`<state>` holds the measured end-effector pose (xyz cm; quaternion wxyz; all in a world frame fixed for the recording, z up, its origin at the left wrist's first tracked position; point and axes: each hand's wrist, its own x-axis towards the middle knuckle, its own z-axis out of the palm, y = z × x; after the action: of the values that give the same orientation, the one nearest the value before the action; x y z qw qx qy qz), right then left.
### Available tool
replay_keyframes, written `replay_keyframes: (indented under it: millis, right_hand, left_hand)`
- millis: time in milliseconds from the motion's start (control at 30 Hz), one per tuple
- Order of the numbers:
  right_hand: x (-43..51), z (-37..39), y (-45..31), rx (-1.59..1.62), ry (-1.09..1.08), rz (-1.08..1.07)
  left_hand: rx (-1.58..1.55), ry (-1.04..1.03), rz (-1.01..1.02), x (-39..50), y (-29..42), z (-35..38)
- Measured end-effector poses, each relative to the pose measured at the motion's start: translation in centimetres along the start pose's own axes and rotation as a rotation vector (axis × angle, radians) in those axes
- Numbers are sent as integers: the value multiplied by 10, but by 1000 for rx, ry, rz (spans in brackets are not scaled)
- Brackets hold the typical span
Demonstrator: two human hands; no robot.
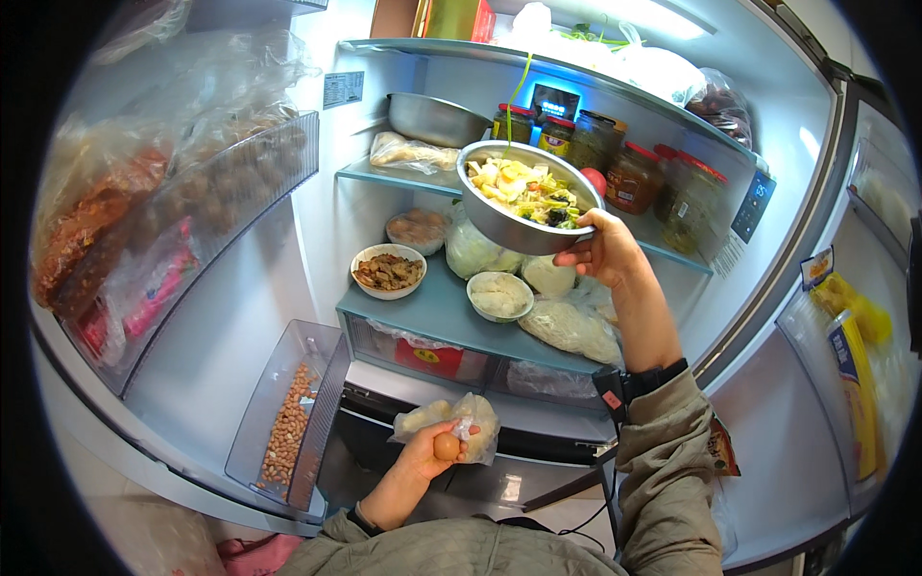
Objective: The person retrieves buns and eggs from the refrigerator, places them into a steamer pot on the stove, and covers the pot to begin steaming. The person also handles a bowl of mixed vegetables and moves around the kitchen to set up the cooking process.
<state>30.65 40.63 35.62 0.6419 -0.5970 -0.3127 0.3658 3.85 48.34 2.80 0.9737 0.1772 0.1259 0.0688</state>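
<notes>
My right hand [603, 250] grips the rim of a stainless steel bowl [515, 229] in front of the middle fridge shelf. Cut vegetables [529, 191] fill the bowl, with pale pieces on the left and dark greens on the right. Low before my body, my left hand [425, 453] holds a brown egg [446, 446] together with the gathered neck of a clear plastic bag [479, 425]. Pale lumps show through the bag. Below the bowl sit a cabbage [472, 248], a small bowl of white food [500, 296] and a white bowl of brown cooked food [389, 271].
Several glass jars [634, 176] and a larger metal basin [436, 120] stand on the middle shelf [396, 175]. Bagged noodles [573, 331] lie on the lower shelf. Both doors are swung wide; peanuts [288, 425] lie in the left door's lower bin [248, 425]. A cable [612, 489] hangs by my right sleeve.
</notes>
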Motion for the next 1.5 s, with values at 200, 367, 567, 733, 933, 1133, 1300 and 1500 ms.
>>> replay_keyframes:
  millis: [200,367,567,733,933,1133,1300,1500]
  right_hand:
    - [-31,3,56,125,-90,69]
    - [-61,16,118,112,-17,40]
    - [-92,18,163,61,144,43]
    - [-125,13,186,105,212,70]
    - [-189,7,197,117,268,46]
    - [-265,8,207,151,294,23]
    - [-344,6,215,137,261,5]
    - [-447,7,220,131,365,-41]
  left_hand:
    - [15,18,11,2,1,-5]
    - [37,29,20,5,4,-12]
    - [43,84,26,3,2,-13]
    - [88,145,28,6,-4,-11]
    - [130,155,-57,9,-25,-17]
    - [91,-7,-43,-6,-72,3]
    - [94,4,-126,-15,-122,17]
    - [138,-54,-271,-19,-200,12]
